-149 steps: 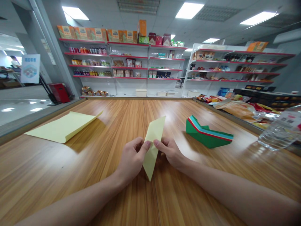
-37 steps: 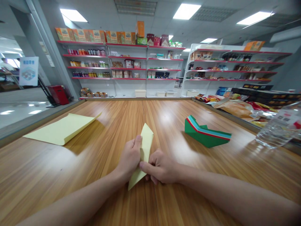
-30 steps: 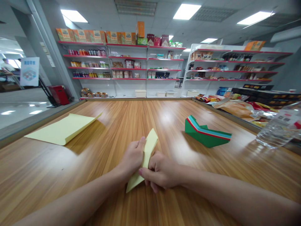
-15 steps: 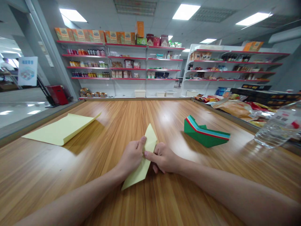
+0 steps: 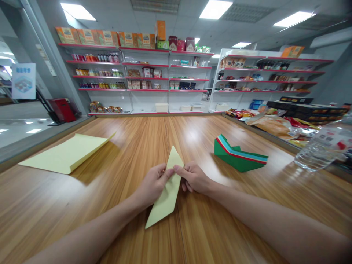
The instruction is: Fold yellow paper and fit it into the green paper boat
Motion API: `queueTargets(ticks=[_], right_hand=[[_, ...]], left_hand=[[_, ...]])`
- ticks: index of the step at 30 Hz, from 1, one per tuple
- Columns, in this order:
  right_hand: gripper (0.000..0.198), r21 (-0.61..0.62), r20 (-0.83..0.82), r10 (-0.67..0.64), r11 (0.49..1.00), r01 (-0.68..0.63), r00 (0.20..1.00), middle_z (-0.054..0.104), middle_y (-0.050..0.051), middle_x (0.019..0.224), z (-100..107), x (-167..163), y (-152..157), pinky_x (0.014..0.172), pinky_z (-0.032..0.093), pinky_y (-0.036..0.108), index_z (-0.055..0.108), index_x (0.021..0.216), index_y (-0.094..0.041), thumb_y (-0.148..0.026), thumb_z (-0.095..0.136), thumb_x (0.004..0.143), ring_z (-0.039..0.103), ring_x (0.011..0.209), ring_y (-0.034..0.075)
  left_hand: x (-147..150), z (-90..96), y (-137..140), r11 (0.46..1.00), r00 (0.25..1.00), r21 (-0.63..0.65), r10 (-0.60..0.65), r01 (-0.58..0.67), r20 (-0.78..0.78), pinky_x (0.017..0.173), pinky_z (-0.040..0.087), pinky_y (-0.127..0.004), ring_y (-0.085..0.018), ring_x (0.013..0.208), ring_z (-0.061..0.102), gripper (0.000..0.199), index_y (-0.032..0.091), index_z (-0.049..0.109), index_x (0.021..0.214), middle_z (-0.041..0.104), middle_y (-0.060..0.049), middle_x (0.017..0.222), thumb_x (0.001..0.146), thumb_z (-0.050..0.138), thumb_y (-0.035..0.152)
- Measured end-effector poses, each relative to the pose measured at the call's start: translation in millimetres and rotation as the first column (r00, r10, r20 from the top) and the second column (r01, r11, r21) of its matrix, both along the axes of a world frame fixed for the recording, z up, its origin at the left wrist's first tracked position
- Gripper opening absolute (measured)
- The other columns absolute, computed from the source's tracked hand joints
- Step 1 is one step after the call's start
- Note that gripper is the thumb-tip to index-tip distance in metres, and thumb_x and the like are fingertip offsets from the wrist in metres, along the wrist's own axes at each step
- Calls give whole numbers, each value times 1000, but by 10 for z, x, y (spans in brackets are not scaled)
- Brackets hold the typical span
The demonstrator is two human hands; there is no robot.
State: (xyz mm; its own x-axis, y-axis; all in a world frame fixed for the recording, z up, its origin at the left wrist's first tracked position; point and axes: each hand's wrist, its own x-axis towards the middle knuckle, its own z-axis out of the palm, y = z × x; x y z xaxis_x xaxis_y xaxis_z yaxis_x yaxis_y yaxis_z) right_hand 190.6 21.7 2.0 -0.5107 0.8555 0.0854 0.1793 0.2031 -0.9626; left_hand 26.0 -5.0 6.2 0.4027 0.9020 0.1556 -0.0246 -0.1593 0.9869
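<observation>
A folded sheet of pale yellow paper (image 5: 168,196), long and pointed at both ends, is held just above the wooden table (image 5: 132,139). My left hand (image 5: 152,183) pinches its left edge, thumb on top. From the right, my right hand (image 5: 195,178) grips the opposite edge, its thumb tip next to the left thumb near the paper's upper part. Fingers beneath the paper are partly hidden. Off to the right stands a folded paper boat (image 5: 239,156), green with blue, white and red layers. A larger yellow sheet (image 5: 66,152) with curled edges lies at the left.
A clear plastic bottle (image 5: 316,150) stands at the right edge, near packaged snacks (image 5: 269,124). Shelves (image 5: 145,91) with drinks and boxes line the back. A sign (image 5: 24,81) and a red box (image 5: 62,110) are on the far left.
My thumbs have come together higher on the folded paper, the right one moving up. The paper's lower end has shifted slightly toward me. The view has turned a little.
</observation>
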Motion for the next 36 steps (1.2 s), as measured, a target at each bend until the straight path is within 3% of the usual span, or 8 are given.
queueTargets(ticks=[5,9,12,17,20,26,32,36], right_hand=[[59,-47,-73,-92,995,89,993,48,-1,35,12,12,7,24,20,15,52,48,-12,-58,43,84,36,24,4],[60,31,-26,-139,990,140,990,45,-1,34,-14,8,-25,25,21,15,51,47,-12,-57,41,85,36,25,4],[60,53,-13,-166,985,166,986,45,-2,35,-4,-11,-40,27,23,15,52,49,-12,-59,41,85,38,27,4],[64,-61,-40,-39,997,36,998,44,-1,33,38,-34,-58,26,21,16,50,47,-13,-66,36,81,36,25,6],[65,-7,-16,-120,993,120,993,41,-1,30,52,-60,-81,26,21,17,47,42,-15,-65,38,82,36,25,6],[64,11,-88,-326,944,328,941,39,-2,33,111,-118,-129,26,21,18,41,42,-17,-67,36,81,35,26,6],[62,42,26,-146,989,145,989,43,0,35,53,-36,-150,28,26,17,47,44,-15,-61,38,84,41,29,7],[62,167,116,-163,976,142,980,46,2,35,-2,16,-120,32,30,16,49,41,-14,-56,40,87,45,33,7]], left_hand=[[8,41,-2,999,999,-43,-25,26,26,51,40,-24,-14,58,54,29,12,53,79,62,-7,69,85,50,41],[3,41,-12,996,997,-72,-58,61,46,52,39,-24,-15,59,54,29,13,52,81,61,-6,70,85,49,41],[-17,10,-17,999,1000,-41,18,-18,-11,49,36,-23,-13,55,50,29,13,52,78,57,-3,66,85,49,41],[-65,-24,-6,992,989,30,123,-121,-87,49,33,-22,-11,54,46,31,14,51,72,53,-1,62,85,48,43],[-42,-41,33,992,985,20,129,-127,-118,48,31,-22,-11,52,44,34,14,52,70,52,0,60,83,49,45],[198,-67,99,882,853,153,471,-446,-227,47,26,-23,-12,51,40,45,16,48,58,43,2,53,85,41,51],[295,-37,74,883,862,124,469,-453,-191,46,26,-23,-11,50,38,45,17,47,58,42,3,53,85,40,51],[302,-38,48,855,836,158,516,-493,-187,48,26,-23,-12,51,39,43,17,47,57,42,2,53,84,43,50]])
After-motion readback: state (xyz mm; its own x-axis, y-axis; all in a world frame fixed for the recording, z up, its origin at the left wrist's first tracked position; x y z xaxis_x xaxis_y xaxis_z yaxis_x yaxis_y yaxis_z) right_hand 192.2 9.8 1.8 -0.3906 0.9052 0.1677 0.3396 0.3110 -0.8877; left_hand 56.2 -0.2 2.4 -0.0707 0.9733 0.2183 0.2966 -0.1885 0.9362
